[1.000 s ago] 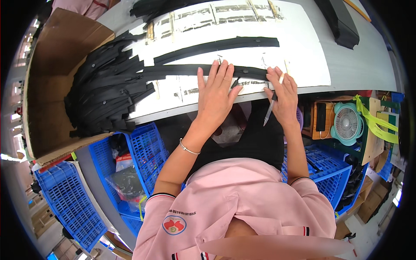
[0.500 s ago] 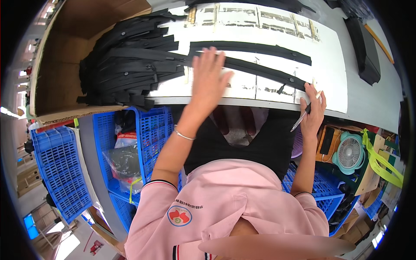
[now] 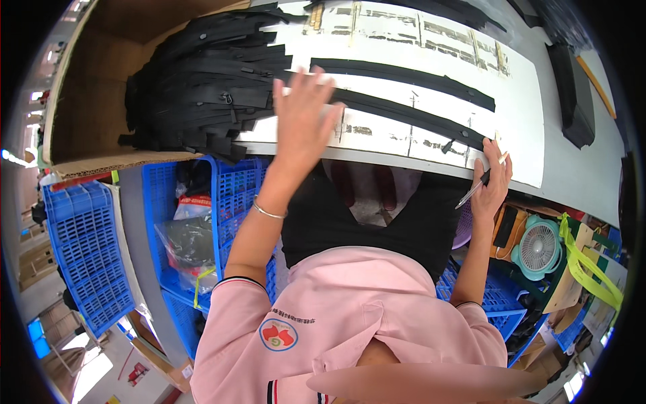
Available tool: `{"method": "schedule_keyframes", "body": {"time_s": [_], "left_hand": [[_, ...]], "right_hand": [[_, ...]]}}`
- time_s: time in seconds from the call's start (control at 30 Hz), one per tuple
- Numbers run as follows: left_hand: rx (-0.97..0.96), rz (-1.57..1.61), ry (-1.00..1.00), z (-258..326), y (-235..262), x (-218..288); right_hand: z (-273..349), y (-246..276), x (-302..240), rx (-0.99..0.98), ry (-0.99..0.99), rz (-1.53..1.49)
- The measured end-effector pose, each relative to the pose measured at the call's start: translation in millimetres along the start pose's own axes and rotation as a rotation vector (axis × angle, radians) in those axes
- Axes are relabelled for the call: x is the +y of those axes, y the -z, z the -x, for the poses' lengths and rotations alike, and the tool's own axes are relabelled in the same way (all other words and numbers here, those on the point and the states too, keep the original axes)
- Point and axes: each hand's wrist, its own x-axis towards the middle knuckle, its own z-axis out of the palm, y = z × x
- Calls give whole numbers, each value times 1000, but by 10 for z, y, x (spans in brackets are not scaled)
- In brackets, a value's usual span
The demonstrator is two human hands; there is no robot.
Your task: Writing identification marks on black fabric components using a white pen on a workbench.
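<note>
A long black zipper (image 3: 410,116) lies slanting across the white board (image 3: 521,135), its small pull hanging near the right end. My left hand (image 3: 303,118), slightly blurred, is open with fingers spread over the zipper's left end. At the other end, the fingertips of my right hand (image 3: 492,176) touch the zipper. A pen (image 3: 471,192) is held in that same hand, its silver end pointing down toward me. Behind lies a second black zipper (image 3: 417,81), roughly alongside the first. To the left of my left hand spreads a thick pile of black zippers (image 3: 195,87).
An open cardboard box (image 3: 87,108) stands at the left, against the pile. On the right of the table sit a long black object (image 3: 570,97) and a yellow stick (image 3: 597,86). Blue baskets (image 3: 239,209) and a small teal fan (image 3: 538,248) are below the table edge.
My left hand has slid left along the zipper toward the pile. My right hand stays at the zipper's right end with the pen. The whole view has shifted slightly.
</note>
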Motion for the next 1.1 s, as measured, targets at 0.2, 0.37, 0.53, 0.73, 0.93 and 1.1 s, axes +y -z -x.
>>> {"method": "schedule_keyframes", "body": {"time_s": [0.2,0.37,0.53,0.73,0.93,1.1], "left_hand": [[-125,115,89,339,-32,380],[-145,66,116,480,22,397],[-88,60,183,531,21,305],[-54,67,161,543,-23,271],[-39,48,176,547,-38,279],[-29,87,196,537,-24,308]], "right_hand": [[17,89,147,-2,53,79],[47,108,237,-25,30,41],[-26,160,142,-30,6,63],[-286,49,-499,91,-390,-667],[-758,-295,-1411,-305,-482,-1074],[-969,-692,-1757,-338,-420,-1052]]}}
